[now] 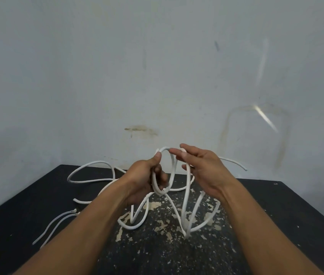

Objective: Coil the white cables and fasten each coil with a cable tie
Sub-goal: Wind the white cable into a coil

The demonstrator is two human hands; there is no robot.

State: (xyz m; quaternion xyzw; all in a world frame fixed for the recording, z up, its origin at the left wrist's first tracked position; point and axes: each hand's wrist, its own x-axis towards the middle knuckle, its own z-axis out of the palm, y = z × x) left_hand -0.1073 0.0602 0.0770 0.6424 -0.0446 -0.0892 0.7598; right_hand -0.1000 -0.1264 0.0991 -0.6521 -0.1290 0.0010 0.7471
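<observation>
A white cable hangs in loose loops from both hands down to the black table. My left hand grips a small coil of it, thumb up against the top of the loop. My right hand pinches the cable between thumb and fingertips just right of that loop. One free end sticks out to the right. A second white cable lies looped on the table at the back left. Two white cable ties lie side by side near the left edge.
The table's black top is worn, with pale chipped patches in the middle. A stained grey wall stands close behind the table. The table's left and right edges slant outward toward me.
</observation>
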